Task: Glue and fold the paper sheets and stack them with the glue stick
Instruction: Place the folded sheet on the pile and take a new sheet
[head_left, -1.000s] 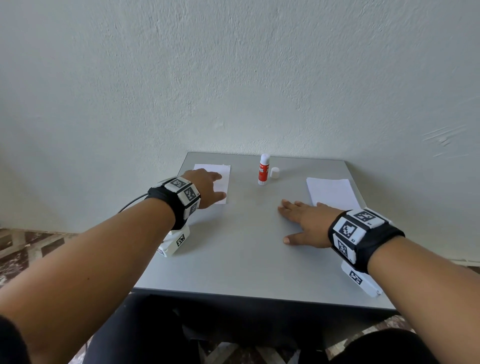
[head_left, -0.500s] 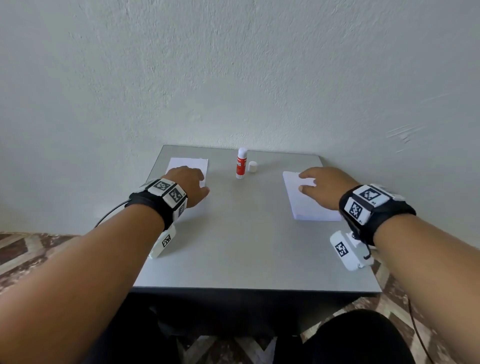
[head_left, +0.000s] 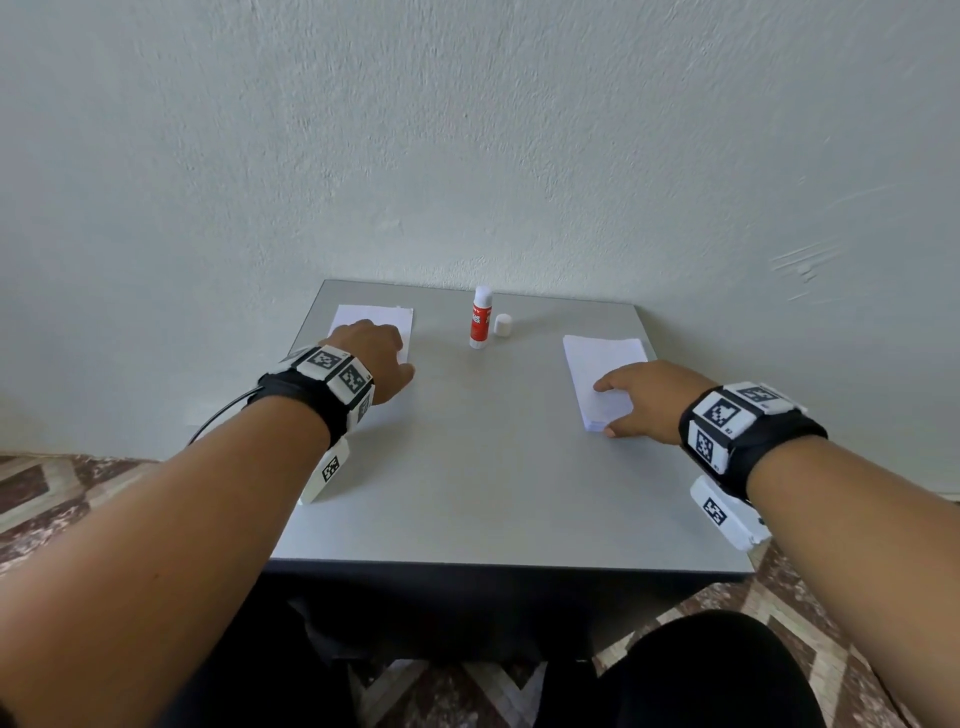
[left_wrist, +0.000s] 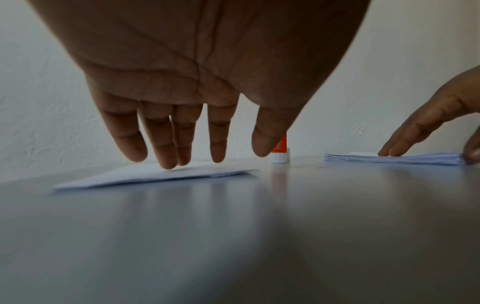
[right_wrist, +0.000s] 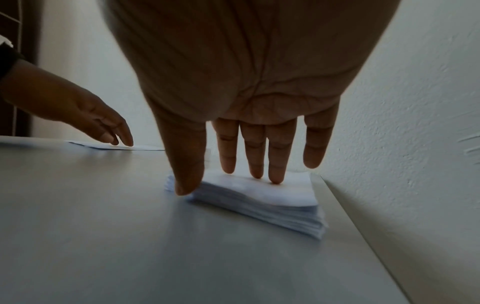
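Both hands reach out over the gray table (head_left: 467, 493). Left hand (head_left: 376, 358) has straight, loose fingers, with the tips touching a folded paper (head_left: 374, 322) at the far left. Right hand (head_left: 649, 397) lies on a thick pile of paper (head_left: 602, 358) at the right, fingers flat on top and thumb at its near edge. Between them, by the wall, stands a red and white glue stick (head_left: 480, 318), with its small white cap (head_left: 503, 325) just beside it.
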